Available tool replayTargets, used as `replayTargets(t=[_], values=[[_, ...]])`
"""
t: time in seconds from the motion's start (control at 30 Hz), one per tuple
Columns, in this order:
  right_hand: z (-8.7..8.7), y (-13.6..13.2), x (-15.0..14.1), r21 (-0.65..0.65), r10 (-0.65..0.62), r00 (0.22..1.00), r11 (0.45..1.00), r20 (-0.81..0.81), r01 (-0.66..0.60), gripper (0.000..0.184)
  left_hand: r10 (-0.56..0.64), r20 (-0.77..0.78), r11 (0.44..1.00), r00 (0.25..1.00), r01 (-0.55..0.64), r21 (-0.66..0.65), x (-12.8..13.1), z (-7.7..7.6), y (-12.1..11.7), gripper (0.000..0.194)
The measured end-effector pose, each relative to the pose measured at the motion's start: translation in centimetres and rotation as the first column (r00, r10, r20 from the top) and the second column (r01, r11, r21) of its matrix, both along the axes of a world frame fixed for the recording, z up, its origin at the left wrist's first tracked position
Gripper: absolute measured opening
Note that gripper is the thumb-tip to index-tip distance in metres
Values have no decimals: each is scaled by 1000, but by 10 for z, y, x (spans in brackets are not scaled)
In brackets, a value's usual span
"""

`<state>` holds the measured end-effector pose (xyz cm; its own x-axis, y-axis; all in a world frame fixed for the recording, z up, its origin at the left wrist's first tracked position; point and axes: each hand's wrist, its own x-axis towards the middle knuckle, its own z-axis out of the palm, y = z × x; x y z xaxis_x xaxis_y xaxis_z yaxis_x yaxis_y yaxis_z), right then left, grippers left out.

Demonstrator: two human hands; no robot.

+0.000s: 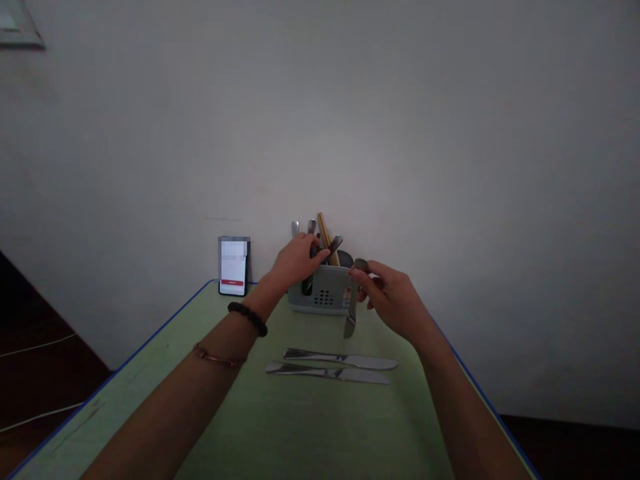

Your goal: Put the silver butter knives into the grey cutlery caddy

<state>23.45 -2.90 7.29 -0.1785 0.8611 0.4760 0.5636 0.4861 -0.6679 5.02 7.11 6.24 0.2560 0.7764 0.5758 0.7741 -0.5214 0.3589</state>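
Observation:
A grey cutlery holder (324,295) stands at the far end of the green table (280,427), against the wall. Metal utensil handles and wooden chopsticks (327,237) stick up out of it. My left hand (299,261) is closed round one of the metal handles (334,244) at the holder's top. My right hand (389,295) pinches the handle end of a table knife (351,313), which hangs blade down just in front of the holder's right side. Two more table knives (336,367) lie side by side on the table, nearer to me.
A phone (233,266) with a lit screen leans upright against the wall, left of the holder. The table has a blue edge (150,340) and narrows toward the wall. Dark floor with white cables lies off to the left.

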Motion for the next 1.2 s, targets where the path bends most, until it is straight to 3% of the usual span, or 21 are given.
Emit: replayTargets(t=[0.17,0.27,0.37,0.5,0.73,1.0,1.2], values=[[0,1,-1,-6,-4,1000,1000,-17,4,23,-61,96,990,993,73,-121,10,-10,9,16],[0,0,0,-4,2,1000,1000,-21,-2,22,-85,172,989,981,104,-109,7,-10,11,9],[-1,0,0,-5,5,1000,1000,-27,-6,23,-44,277,997,960,59,-46,-7,-8,13,8],[-1,0,0,-14,3,999,1000,-36,-3,23,4,454,1000,891,-4,-2,-35,-13,15,18],[-2,2,-2,-44,-6,999,999,-42,4,24,-36,620,993,784,98,-66,-48,-38,9,31],[-1,2,-7,-85,-23,998,996,-56,18,26,-87,684,971,724,215,-104,-43,-47,5,34],[2,1,-8,16,-41,980,999,-193,45,30,-3,621,982,784,120,-147,-44,-53,7,35]])
